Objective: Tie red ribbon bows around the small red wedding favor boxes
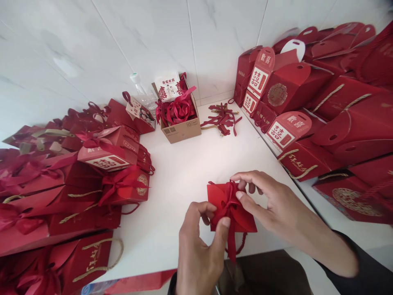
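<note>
A small red gift box (pixel 247 223) sits near the front edge of the white table, topped by a dark red ribbon bow (pixel 231 200). One ribbon tail and a twisted red cord hang toward me over the edge. My left hand (pixel 201 241) is at the box's left side, its thumb and curled fingers closed about the lower left of the bow. From the right, my right hand (pixel 265 200) holds the bow's upper right loop between thumb and forefinger; its other fingers are bent behind.
Red gift boxes with bows (pixel 123 184) crowd the left side. More red boxes (pixel 303 90) are stacked along the right. At the back stand a cardboard carton (pixel 184 129) of red ribbon, a pile of ribbon pieces (pixel 222 119) and a clear bottle (pixel 143 92).
</note>
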`<state>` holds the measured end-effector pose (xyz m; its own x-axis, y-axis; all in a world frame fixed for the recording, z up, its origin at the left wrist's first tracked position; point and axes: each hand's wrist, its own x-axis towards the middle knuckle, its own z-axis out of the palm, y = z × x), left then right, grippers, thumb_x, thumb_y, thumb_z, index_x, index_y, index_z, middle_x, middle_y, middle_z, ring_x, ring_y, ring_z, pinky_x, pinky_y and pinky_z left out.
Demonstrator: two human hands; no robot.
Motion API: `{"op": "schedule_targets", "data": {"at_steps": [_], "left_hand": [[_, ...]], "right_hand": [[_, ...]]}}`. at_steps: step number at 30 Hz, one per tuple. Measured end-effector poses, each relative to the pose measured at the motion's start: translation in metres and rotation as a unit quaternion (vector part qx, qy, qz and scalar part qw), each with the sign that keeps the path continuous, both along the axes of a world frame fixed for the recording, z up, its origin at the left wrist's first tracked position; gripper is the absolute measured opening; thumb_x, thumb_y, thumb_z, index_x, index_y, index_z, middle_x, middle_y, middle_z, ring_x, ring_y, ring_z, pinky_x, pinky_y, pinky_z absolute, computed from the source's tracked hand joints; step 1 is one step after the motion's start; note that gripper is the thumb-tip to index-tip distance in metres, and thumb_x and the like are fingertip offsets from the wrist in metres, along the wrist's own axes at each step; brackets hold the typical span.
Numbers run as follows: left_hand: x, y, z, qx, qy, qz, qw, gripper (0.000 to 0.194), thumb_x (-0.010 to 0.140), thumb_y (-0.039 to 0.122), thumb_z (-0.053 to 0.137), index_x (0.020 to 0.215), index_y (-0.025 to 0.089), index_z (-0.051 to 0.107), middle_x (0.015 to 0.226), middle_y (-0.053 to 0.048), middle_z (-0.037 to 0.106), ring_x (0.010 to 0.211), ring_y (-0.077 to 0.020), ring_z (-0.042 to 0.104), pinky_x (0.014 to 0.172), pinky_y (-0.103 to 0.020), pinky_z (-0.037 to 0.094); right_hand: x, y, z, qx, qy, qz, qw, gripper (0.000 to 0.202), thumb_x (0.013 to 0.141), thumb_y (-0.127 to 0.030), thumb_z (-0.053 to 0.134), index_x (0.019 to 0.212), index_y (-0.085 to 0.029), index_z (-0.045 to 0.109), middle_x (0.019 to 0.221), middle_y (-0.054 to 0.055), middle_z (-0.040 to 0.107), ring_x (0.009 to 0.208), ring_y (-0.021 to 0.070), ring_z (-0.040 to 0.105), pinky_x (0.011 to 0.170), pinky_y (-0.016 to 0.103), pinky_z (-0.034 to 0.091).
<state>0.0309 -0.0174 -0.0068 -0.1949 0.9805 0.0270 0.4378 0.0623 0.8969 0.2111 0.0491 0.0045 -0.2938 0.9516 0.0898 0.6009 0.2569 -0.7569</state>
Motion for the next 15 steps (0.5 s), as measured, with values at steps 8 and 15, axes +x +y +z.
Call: {"op": "schedule_targets", "data": {"at_steps": [8, 15], "left_hand": [[-0.0068, 0.0005, -0.0056, 0.022, 0.048, -0.045, 0.998, 0.014, 0.098, 0.024, 0.059, 0.084, 0.024, 0.061, 0.078, 0.001, 0.06, 0.073, -0.0151, 0.052, 0.066, -0.024, 0.047], [-0.0087, 0.0032, -0.0066, 0.047, 0.042, -0.054, 0.996, 0.013, 0.099, 0.024, 0.059, 0.09, 0.027, 0.068, 0.079, 0.001, 0.063, 0.072, -0.015, 0.054, 0.061, -0.023, 0.046]], "right_hand": [[0.0007, 0.0007, -0.0017, -0.041, 0.011, 0.021, 0.999, 0.014, 0.102, -0.031, 0.05, 0.095, -0.027, 0.062, 0.101, 0.003, 0.071, 0.087, 0.0189, 0.068, 0.063, 0.029, 0.052], [-0.0016, 0.0049, 0.0011, -0.056, -0.005, 0.048, 0.997, 0.021, 0.102, -0.034, 0.052, 0.117, -0.029, 0.065, 0.109, 0.004, 0.071, 0.096, 0.02, 0.069, 0.059, 0.028, 0.051]]}}
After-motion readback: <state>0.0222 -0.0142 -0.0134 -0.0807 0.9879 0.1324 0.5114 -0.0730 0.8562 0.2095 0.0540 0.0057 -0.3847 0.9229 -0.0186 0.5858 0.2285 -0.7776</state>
